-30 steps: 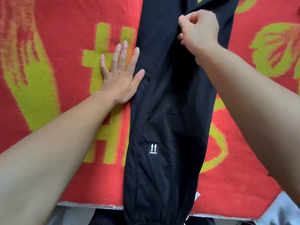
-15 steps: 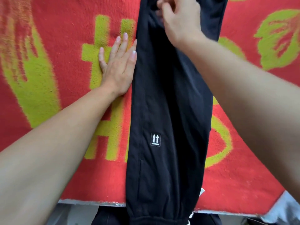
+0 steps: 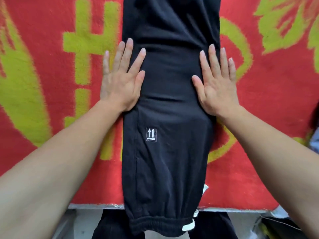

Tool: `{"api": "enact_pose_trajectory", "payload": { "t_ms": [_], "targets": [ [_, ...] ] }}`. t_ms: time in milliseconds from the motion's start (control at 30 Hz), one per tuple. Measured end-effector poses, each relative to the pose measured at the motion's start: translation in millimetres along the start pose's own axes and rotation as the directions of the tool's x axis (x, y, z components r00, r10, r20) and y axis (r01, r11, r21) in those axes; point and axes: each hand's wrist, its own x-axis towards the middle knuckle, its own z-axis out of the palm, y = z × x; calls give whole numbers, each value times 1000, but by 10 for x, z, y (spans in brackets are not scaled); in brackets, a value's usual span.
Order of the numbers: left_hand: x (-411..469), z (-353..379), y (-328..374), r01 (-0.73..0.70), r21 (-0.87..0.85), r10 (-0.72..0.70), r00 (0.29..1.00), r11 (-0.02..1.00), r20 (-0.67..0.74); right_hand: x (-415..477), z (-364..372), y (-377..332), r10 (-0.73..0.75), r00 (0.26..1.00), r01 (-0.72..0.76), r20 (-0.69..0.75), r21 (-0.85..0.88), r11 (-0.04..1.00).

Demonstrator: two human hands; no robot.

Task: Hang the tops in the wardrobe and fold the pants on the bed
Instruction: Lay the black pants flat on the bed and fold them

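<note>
Black pants [image 3: 170,135] lie lengthwise down the middle of the bed, folded into one long strip, with a small white arrow label [image 3: 151,134] on the front. Their elastic waistband [image 3: 160,225] hangs over the bed's near edge, a white drawstring showing at its right. My left hand [image 3: 121,78] lies flat with straight fingers on the pants' left edge, partly on the blanket. My right hand [image 3: 216,80] lies flat the same way on the pants' right edge. The far end of the pants runs out of view at the top.
A red fleece blanket with yellow-green patterns [image 3: 51,83] covers the bed. Its near edge [image 3: 96,205] runs across the bottom, with grey floor below. A pale cloth [image 3: 314,140] peeks in at the right edge.
My right hand let go of the fabric it pinched at the top and came down flat on the pants' right edge. My left hand shifted onto the left edge. The view moved closer.
</note>
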Motion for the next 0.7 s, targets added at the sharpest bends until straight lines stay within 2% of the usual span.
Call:
{"api": "enact_pose_trajectory", "payload": {
  "t_ms": [133, 200, 267, 333, 367, 433, 500, 600, 700],
  "targets": [
    [20, -90, 65, 7, 22, -9, 997, 1000, 72, 31, -66, -62, -8, 998, 5, 61, 51, 999],
    [-61, -216, 198, 101, -22, -99, 992, 995, 74, -41, -226, -129, 18, 998, -25, 59, 123, 992],
    [-288, -305, 440, 209, -99, -213, 977, 973, -28, -284, -364, -283, 84, 995, -71, -48, 229, 971],
    [-717, -282, 761, 206, -146, -224, 967, 968, -122, -710, -397, -525, 110, 985, -66, -132, 300, 952],
    [-1005, -230, 917, 184, -150, -203, 972, 971, -120, -979, -364, -629, 78, 989, -36, -125, 312, 949],
    [-1609, -81, 1112, 150, -121, -155, 987, 981, -36, -1527, -214, -685, -43, 998, 53, -48, 249, 967],
    [-2082, 111, 1124, 109, -53, -105, 993, 993, 60, -1969, -8, -551, -130, 990, 123, 56, 115, 986],
    [-2277, 341, 1010, 87, -30, -83, 990, 996, 116, -2247, 232, -376, -94, 990, 92, 104, 24, 995],
    [-2266, 317, 1005, 84, -69, -74, 988, 994, 134, -2279, 218, -444, -57, 992, 48, 110, 89, 995]
  ]
}}
